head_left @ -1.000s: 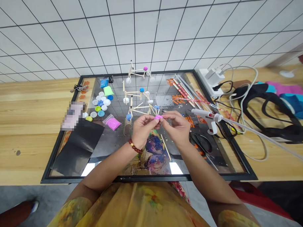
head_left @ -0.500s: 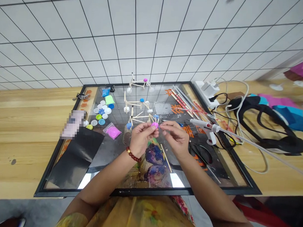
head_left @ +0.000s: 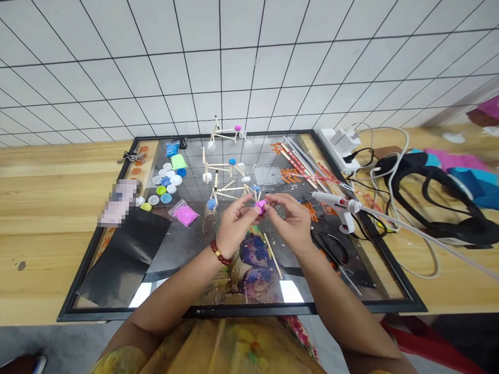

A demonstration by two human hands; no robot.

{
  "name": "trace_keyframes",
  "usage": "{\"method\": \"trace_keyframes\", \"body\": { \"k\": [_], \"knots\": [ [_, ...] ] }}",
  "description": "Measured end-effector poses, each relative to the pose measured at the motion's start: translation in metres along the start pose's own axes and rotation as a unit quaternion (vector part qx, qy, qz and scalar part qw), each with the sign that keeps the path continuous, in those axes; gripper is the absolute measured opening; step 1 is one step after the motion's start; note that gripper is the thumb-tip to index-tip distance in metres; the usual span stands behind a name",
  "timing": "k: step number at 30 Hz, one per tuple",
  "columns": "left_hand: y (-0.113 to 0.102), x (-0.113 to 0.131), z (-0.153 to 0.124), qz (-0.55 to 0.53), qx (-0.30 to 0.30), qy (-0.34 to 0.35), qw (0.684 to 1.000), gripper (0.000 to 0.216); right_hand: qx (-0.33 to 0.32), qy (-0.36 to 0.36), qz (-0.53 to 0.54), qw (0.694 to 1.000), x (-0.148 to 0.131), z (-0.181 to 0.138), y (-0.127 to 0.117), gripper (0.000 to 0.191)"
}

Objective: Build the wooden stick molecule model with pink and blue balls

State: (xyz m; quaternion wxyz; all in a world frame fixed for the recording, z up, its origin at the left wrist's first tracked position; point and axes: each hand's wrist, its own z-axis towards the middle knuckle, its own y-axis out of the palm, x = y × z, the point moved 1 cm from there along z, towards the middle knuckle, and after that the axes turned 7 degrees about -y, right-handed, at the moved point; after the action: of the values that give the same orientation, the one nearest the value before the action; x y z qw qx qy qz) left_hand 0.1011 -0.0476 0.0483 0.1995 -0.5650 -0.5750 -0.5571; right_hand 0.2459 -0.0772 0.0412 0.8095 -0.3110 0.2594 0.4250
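Note:
A small lump of pink modelling clay (head_left: 261, 206) is pinched between both hands. My left hand (head_left: 237, 223) holds it from the left with thumb and fingers closed. From the right, my right hand (head_left: 290, 220) presses thumb and fingertips on it. Just behind the fingers stands the nearest stick model (head_left: 228, 193), made of thin wooden sticks with bottle-cap wheels. A blue clay lump (head_left: 255, 188) sits on this model, partly covered by the hands. Whether the pink clay touches the model I cannot tell. Below the hands, a loose wooden stick (head_left: 273, 256) lies on the glass.
Two more stick models (head_left: 224, 168) stand farther back. Bottle caps (head_left: 167, 181) and a bag of pink clay (head_left: 184, 213) lie to the left, beside black sheets (head_left: 126, 259). A glue gun (head_left: 334, 203), scissors (head_left: 333, 250), sticks (head_left: 301, 164) and cables are on the right.
My right fingertips have moved in from just right of the pink clay and now press on it. The lump looks less round and has shifted slightly right.

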Motion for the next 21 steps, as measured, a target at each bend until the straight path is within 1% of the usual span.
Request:
{"method": "trace_keyframes", "body": {
  "k": [3,6,8,10,13,16,19,21],
  "knots": [
    [0.0006,0.0032,-0.0014,0.013,0.007,-0.007,1.000,0.034,-0.037,-0.028,0.005,0.999,-0.0034,0.0014,-0.0028,0.025],
    [0.0012,0.0074,-0.0024,-0.057,0.029,-0.034,0.997,0.033,-0.062,-0.075,-0.017,0.995,-0.0077,0.0029,-0.0036,0.033],
    [0.0015,0.0094,-0.0023,-0.093,0.036,-0.051,0.994,0.033,-0.065,-0.119,-0.055,0.989,-0.0085,0.0028,-0.0031,0.035],
    [0.0017,0.0102,-0.0018,-0.106,0.038,-0.058,0.992,0.034,-0.061,-0.156,-0.090,0.982,-0.0073,0.0019,-0.0022,0.034],
    [0.0022,0.0091,-0.0012,-0.111,0.038,-0.056,0.991,0.033,-0.055,-0.182,-0.113,0.975,-0.0059,0.0002,-0.0011,0.031],
    [0.0031,0.0070,-0.0017,-0.114,0.036,-0.048,0.992,0.032,-0.040,-0.154,-0.095,0.983,-0.0076,-0.0001,-0.0006,0.023],
    [0.0043,0.0054,-0.0031,-0.110,0.024,-0.038,0.993,0.029,-0.021,-0.082,-0.049,0.995,-0.0079,0.0002,0.0002,0.015],
    [0.0051,0.0051,-0.0040,-0.094,0.012,-0.024,0.995,0.026,-0.012,-0.026,-0.012,1.000,-0.0052,0.0003,0.0009,0.016]
  ]
}}
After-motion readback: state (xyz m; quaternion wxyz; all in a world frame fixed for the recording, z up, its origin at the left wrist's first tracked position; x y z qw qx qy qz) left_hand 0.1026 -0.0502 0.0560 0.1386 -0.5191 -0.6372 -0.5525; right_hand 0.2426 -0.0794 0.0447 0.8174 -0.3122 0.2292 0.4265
